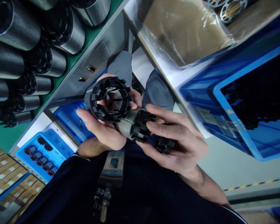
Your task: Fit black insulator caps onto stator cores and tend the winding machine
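My left hand [105, 130] is wrapped round a metal cylinder with a black toothed ring [110, 99] whose open end faces up. A second metal cylinder [127, 124] lies against it, pointing right. My right hand [177, 137] has its fingertips on the black toothed ring [142, 124] at that cylinder's right end. Another black toothed piece [165, 144] sits under the fingers of my right hand, inside the palm.
Rows of metal cylinders [72, 31] stand on a green surface [45, 99] at upper left. At right is a blue crate [235, 124] of black parts. A plastic-wrapped carton [182, 31] lies above it. A blue tray [65, 149] holds wound parts at lower left.
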Tool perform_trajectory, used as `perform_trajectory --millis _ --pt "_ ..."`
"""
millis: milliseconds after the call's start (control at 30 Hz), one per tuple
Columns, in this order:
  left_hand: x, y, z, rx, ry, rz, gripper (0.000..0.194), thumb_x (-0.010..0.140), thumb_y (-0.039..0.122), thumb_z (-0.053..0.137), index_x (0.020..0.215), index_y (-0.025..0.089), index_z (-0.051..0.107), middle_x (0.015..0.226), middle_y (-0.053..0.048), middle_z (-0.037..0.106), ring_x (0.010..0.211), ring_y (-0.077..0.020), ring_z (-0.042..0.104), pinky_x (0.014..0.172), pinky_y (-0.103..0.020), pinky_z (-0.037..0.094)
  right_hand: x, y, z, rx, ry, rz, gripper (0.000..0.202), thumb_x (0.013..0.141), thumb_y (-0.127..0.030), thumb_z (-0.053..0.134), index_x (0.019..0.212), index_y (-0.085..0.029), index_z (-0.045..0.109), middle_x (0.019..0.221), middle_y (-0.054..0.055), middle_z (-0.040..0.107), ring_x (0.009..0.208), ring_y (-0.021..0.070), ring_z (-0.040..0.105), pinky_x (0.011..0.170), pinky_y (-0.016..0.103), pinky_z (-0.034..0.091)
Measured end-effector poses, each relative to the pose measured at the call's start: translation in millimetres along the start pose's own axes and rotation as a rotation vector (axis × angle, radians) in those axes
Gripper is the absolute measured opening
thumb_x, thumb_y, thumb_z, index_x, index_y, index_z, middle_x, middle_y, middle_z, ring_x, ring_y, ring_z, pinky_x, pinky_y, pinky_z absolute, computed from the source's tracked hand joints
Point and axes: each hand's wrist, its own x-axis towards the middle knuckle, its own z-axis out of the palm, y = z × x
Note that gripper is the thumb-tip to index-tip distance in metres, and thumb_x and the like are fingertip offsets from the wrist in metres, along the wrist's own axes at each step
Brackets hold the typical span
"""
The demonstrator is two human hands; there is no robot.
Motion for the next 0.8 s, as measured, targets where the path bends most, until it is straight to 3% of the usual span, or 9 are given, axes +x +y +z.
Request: perform_trajectory --millis 67,133,200,300,467,567,700,800 --pt "-1 -1 6.9 -0.067 0.084 0.111 0.080 0.099 0.110 0.056 0.095 0.031 0.064 0.065 0.004 0.036 0.055 -0.0183 0.049 0.060 -0.036 0.051 -2 0 1 -0.026 -0.003 -0.008 0.083 0.089 -0.015 0.103 0.166 -0.033 0.078 0.162 0.011 0.083 0.099 0.0293 0.090 0.069 0.045 0.079" --pt "-2 0 12.4 -0.060 0.114 0.086 0.083 0.097 0.111 0.056 0.086 0.030 0.061 0.065 0.004 0.033 0.054 -0.0182 0.044 0.058 -0.036 0.052 -6 0 2 -0.073 0.021 -0.014 0.072 0.093 -0.023 0.104 0.160 -0.032 0.081 0.167 0.013 0.079 0.079 0.0209 0.080 0.060 0.042 0.074" --pt "-3 1 15.7 -0.039 0.139 0.062 0.085 0.094 0.113 0.055 0.082 0.030 0.059 0.066 0.003 0.032 0.054 -0.0187 0.038 0.061 -0.037 0.057 -8 1 4 -0.120 0.061 -0.009 0.061 0.095 -0.032 0.104 0.153 -0.033 0.086 0.164 0.013 0.079 0.071 0.0174 0.071 0.053 0.041 0.069" --pt "-4 2 17.7 -0.029 0.165 0.048 0.085 0.095 0.114 0.052 0.085 0.030 0.063 0.066 0.003 0.031 0.054 -0.0189 0.033 0.068 -0.041 0.063 -9 0 5 -0.142 0.090 0.008 0.052 0.094 -0.029 0.104 0.144 -0.032 0.090 0.147 0.013 0.083 0.075 0.0201 0.072 0.053 0.040 0.067" --pt "-6 2 13.5 -0.025 0.170 0.052 0.079 0.100 0.109 0.049 0.101 0.033 0.069 0.066 0.003 0.033 0.061 -0.0247 0.053 0.078 -0.046 0.066 -5 -2 4 -0.130 0.064 -0.043 0.052 0.093 -0.020 0.100 0.143 -0.034 0.090 0.147 0.010 0.085 0.073 0.0187 0.071 0.056 0.041 0.068" --pt "-7 3 6.2 -0.030 0.077 0.047 0.067 0.104 0.097 0.059 0.097 0.032 0.072 0.069 0.002 0.035 0.060 -0.0221 0.048 0.072 -0.043 0.061 -5 -4 4 -0.135 0.070 -0.019 0.054 0.093 -0.025 0.102 0.145 -0.034 0.090 0.145 0.011 0.085 0.073 0.0195 0.070 0.054 0.041 0.065" --pt "-10 7 0.3 0.024 0.009 0.066 0.064 0.111 0.087 0.054 0.086 0.030 0.071 0.072 -0.002 0.032 0.062 -0.0214 0.041 0.060 -0.038 0.041 -6 -8 4 -0.147 0.100 0.036 0.058 0.091 -0.034 0.107 0.146 -0.032 0.090 0.137 0.013 0.084 0.075 0.0215 0.069 0.050 0.042 0.061" --pt "-14 9 1.7 0.086 0.060 0.047 0.061 0.111 0.089 0.047 0.102 0.035 0.072 0.075 -0.002 0.034 0.065 -0.0237 0.040 0.065 -0.040 0.046 -5 -12 1 -0.148 0.100 0.055 0.057 0.088 -0.036 0.109 0.142 -0.031 0.091 0.133 0.014 0.083 0.079 0.0237 0.072 0.049 0.042 0.060"
